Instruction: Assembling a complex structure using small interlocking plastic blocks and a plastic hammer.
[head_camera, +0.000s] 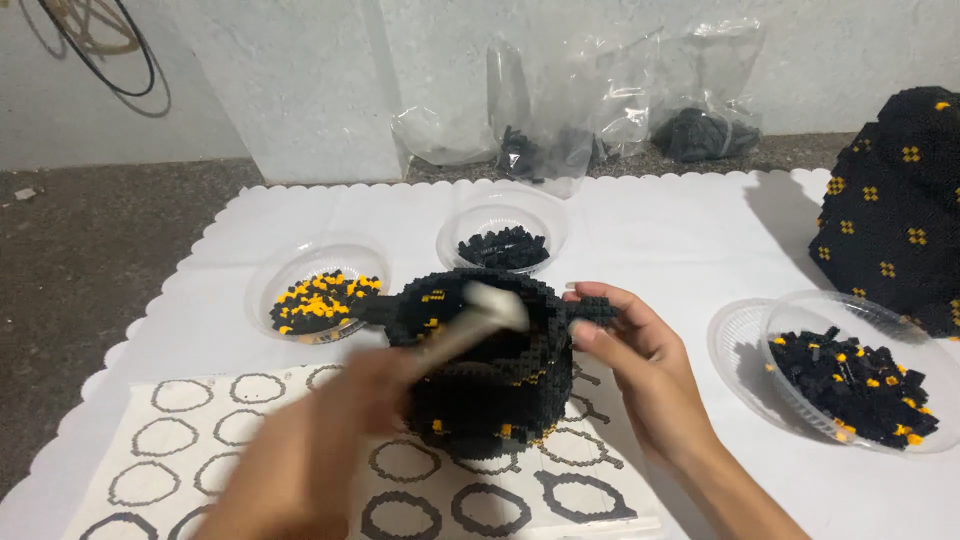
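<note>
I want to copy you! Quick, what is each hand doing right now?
Left hand: blurred, closed around a small hammer.
Right hand: fingers steady the black brick model.

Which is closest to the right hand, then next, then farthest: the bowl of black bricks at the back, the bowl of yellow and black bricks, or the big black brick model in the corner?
From the right hand:
1. Clear plastic bowl of black bricks, behind the hand, middle of the mat.
2. Big black brick model with yellow dots, far right corner.
3. Clear plastic bowl of yellow and black bricks, off to the left.

The last two are fairly close.

Studded matt-black plastic brick model (490, 380), glossy clear plastic bowls (500, 215)
</note>
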